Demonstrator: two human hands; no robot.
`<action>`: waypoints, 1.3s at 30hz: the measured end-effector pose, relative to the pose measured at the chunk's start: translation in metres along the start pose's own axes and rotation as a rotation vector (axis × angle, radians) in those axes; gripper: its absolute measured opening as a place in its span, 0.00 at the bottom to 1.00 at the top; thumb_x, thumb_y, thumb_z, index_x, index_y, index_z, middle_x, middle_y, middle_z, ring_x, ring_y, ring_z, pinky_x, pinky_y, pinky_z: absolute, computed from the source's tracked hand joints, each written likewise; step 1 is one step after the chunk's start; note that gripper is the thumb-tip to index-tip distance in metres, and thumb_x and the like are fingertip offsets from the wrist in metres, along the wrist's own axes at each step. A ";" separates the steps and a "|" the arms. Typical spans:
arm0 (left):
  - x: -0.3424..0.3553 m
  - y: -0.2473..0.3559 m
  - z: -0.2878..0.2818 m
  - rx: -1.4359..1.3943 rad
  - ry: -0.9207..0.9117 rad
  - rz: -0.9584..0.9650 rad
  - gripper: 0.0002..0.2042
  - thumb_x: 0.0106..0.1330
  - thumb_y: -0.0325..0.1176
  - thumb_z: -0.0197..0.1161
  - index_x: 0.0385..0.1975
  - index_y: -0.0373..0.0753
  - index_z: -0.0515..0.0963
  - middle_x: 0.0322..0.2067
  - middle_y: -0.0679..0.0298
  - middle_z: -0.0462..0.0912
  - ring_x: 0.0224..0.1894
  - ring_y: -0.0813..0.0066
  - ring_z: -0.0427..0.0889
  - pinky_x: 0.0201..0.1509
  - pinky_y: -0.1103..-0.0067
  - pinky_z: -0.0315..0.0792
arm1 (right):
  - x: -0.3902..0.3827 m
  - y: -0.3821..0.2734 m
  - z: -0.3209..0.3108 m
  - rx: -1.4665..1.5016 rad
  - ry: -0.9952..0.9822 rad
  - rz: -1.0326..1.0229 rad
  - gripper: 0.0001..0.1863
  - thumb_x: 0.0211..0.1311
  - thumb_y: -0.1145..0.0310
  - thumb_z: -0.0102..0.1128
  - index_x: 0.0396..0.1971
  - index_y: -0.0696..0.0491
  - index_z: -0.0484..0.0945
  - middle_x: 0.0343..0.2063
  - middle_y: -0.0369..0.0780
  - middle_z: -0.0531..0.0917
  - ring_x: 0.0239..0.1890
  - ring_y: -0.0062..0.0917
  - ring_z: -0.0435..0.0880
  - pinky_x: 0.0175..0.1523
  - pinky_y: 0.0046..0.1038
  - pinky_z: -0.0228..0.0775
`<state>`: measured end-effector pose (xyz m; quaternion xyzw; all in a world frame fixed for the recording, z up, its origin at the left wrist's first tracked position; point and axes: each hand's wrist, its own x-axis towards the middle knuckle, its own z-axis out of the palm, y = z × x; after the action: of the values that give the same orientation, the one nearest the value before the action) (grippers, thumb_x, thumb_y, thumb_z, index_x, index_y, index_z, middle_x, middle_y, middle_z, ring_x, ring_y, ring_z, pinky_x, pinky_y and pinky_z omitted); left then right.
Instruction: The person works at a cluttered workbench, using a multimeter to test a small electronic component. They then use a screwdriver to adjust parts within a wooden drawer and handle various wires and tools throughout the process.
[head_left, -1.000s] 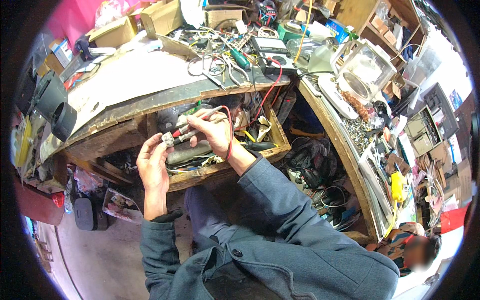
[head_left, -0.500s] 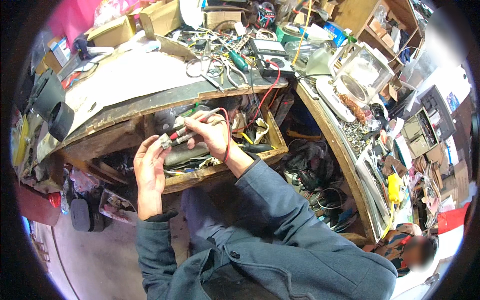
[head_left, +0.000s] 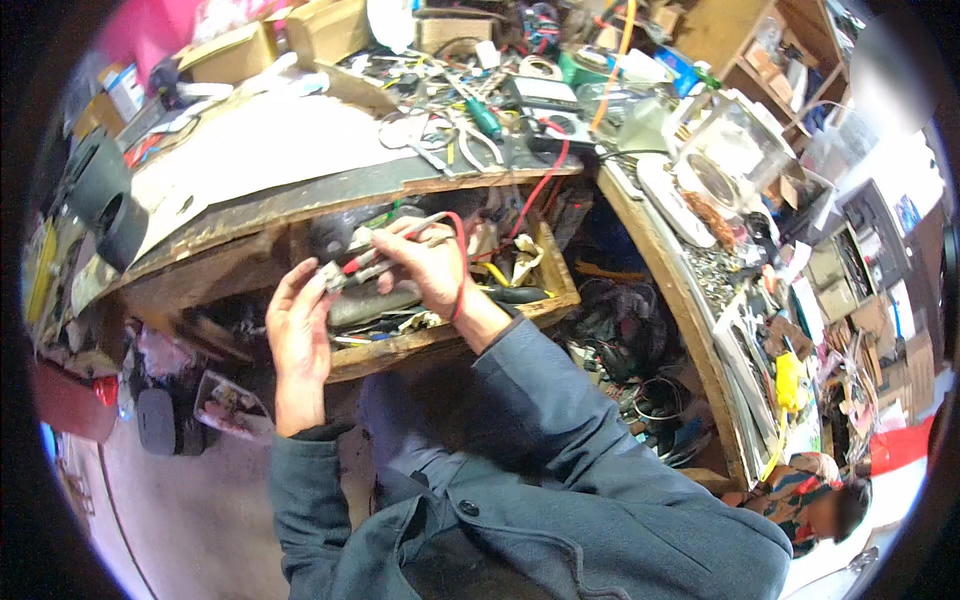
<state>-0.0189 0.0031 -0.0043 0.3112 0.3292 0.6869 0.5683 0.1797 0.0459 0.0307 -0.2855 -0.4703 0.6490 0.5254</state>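
Note:
My left hand pinches a small pale component between thumb and fingertips, above an open drawer. My right hand is closed around two test probes. One probe has a red part, and the tips are at the component; whether both touch it is too blurred to tell. A red test lead loops over the right wrist. Another red stretch of lead runs up to a black-and-grey meter at the bench edge.
Under my hands the wooden drawer is full of tools and scraps. Scissors, pliers and a green-handled screwdriver lie on the bench. A clear plastic container stands right. A person is at the lower right.
Both hands keep nearly the same pose, with the probes still at the component. The whole view has shifted slightly and blurred.

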 end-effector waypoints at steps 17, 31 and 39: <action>-0.010 -0.001 0.009 0.016 -0.150 0.104 0.12 0.71 0.23 0.59 0.52 0.31 0.80 0.46 0.58 0.86 0.43 0.71 0.86 0.48 0.77 0.81 | -0.008 0.008 0.013 -0.522 -0.152 -0.097 0.10 0.68 0.66 0.65 0.41 0.57 0.82 0.27 0.36 0.82 0.27 0.16 0.78 0.30 0.22 0.71; -0.015 -0.002 0.010 0.080 -0.170 0.155 0.18 0.63 0.16 0.63 0.53 0.33 0.77 0.51 0.56 0.84 0.52 0.72 0.83 0.60 0.76 0.76 | -0.011 -0.003 0.015 -0.551 -0.196 -0.210 0.15 0.58 0.70 0.74 0.43 0.56 0.83 0.34 0.38 0.84 0.35 0.19 0.82 0.40 0.24 0.75; -0.016 -0.004 0.008 0.066 -0.183 0.155 0.18 0.62 0.13 0.61 0.52 0.33 0.78 0.49 0.59 0.84 0.51 0.74 0.83 0.60 0.77 0.75 | -0.010 0.000 0.015 -0.591 -0.198 -0.212 0.17 0.57 0.67 0.75 0.44 0.56 0.83 0.35 0.38 0.84 0.39 0.22 0.83 0.47 0.25 0.77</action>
<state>-0.0075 -0.0112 -0.0032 0.4157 0.2734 0.6861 0.5308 0.1693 0.0316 0.0358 -0.3105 -0.7143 0.4508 0.4361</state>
